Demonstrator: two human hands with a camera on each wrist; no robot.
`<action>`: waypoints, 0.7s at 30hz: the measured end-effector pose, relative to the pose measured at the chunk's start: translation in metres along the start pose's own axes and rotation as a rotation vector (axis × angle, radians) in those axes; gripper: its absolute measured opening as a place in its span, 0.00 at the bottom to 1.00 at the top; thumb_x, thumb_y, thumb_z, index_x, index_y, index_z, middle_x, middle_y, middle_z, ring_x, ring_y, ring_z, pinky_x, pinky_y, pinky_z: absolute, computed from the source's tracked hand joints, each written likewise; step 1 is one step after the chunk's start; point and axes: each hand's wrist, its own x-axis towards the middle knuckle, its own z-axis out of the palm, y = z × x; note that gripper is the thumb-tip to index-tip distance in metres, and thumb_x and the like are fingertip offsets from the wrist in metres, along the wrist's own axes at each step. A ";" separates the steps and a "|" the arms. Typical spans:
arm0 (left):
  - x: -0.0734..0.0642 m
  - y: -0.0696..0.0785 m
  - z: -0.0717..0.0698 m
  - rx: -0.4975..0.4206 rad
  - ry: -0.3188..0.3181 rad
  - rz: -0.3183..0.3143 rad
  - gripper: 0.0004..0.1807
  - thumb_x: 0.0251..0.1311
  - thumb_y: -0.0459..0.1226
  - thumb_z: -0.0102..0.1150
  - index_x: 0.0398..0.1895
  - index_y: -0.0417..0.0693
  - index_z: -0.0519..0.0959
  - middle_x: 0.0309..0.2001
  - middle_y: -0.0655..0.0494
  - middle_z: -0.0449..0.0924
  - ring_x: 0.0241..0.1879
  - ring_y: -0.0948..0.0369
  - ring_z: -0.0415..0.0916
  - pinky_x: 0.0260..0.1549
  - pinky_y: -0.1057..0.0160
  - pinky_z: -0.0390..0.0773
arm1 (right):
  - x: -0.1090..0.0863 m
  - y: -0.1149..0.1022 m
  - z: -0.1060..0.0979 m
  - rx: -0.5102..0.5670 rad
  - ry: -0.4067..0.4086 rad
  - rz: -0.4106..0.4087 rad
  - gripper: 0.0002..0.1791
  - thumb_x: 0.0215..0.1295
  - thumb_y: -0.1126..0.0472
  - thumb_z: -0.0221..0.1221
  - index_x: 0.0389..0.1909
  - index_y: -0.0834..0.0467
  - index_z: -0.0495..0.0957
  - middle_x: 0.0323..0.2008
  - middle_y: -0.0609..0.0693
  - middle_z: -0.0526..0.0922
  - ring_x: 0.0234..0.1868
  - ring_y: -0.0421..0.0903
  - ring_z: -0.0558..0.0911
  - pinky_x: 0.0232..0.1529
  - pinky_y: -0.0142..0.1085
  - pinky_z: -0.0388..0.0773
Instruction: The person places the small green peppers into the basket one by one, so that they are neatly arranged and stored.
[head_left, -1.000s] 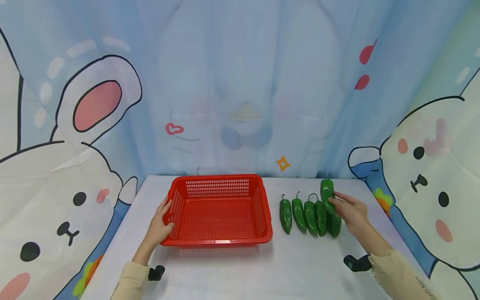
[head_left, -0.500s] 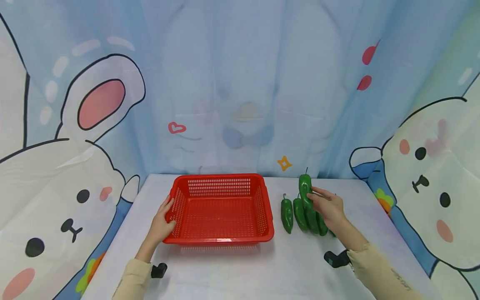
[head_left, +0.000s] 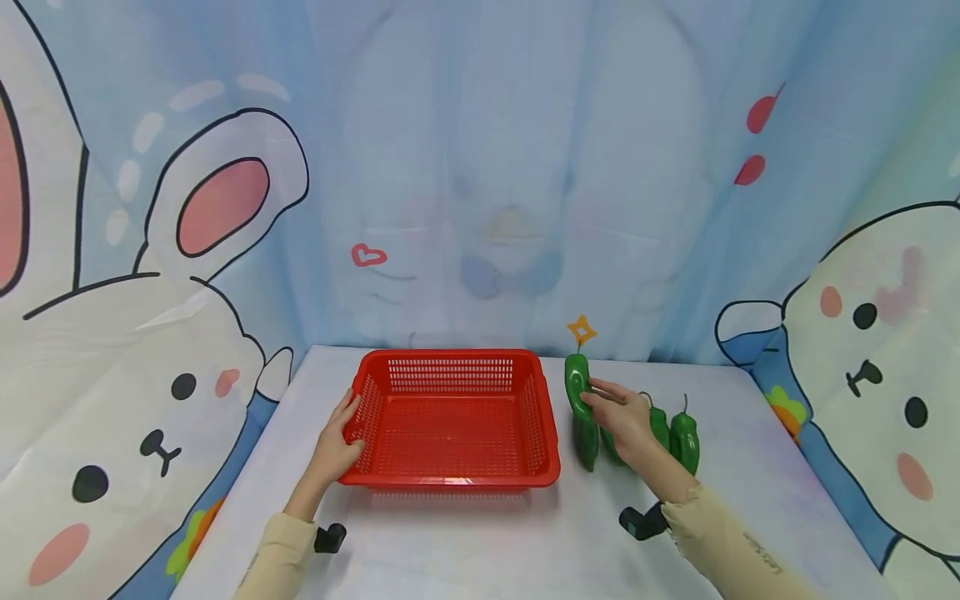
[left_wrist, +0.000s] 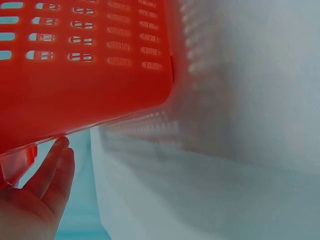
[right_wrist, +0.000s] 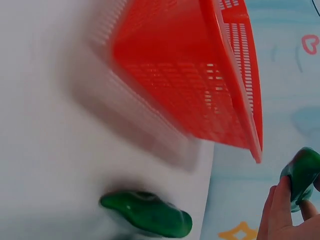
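A red plastic basket (head_left: 453, 482) with slotted walls stands on the table, nothing inside it. At its left side my left hand (head_left: 336, 450) rests against the rim; the left wrist view shows its straight fingers (left_wrist: 59, 172) touching the edge. To the basket's right, my right hand (head_left: 626, 421) pinches a green chili pepper (head_left: 577, 379) above the table, stem up. Below it, another green pepper (head_left: 586, 446) lies beside the basket. More peppers lie further right, including one green pepper (head_left: 685, 442) at the row's end; some are partly hidden behind my right hand.
The white table (head_left: 480, 550) extends in front of the basket. Behind it hangs a light blue curtain (head_left: 495, 167) with rabbit drawings on both sides. The red basket wall (right_wrist: 185, 85) rises close to the held pepper in the right wrist view.
My right hand has carried the lifted pepper leftward, from over the right end of the row to near the basket's right side. My left hand stays at the basket; the head view has shifted slightly.
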 end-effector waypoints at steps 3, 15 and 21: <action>0.001 0.001 0.001 -0.003 0.005 0.000 0.43 0.48 0.21 0.52 0.74 0.36 0.58 0.78 0.43 0.47 0.73 0.40 0.50 0.55 0.41 0.73 | -0.001 0.001 0.010 -0.001 -0.010 0.000 0.30 0.66 0.57 0.62 0.68 0.60 0.70 0.66 0.63 0.70 0.48 0.42 0.80 0.52 0.36 0.78; 0.002 -0.001 0.002 0.001 0.008 -0.020 0.43 0.49 0.21 0.53 0.75 0.37 0.58 0.78 0.44 0.47 0.74 0.41 0.49 0.58 0.41 0.70 | -0.015 -0.002 0.077 0.103 -0.065 -0.011 0.25 0.64 0.65 0.62 0.63 0.63 0.74 0.60 0.65 0.74 0.46 0.46 0.83 0.45 0.35 0.82; 0.001 0.000 0.001 0.000 0.008 -0.011 0.44 0.49 0.21 0.53 0.75 0.37 0.58 0.78 0.44 0.48 0.74 0.41 0.49 0.57 0.41 0.71 | -0.024 -0.004 0.116 0.141 -0.096 -0.019 0.23 0.63 0.65 0.63 0.60 0.63 0.77 0.55 0.64 0.77 0.43 0.47 0.84 0.48 0.41 0.81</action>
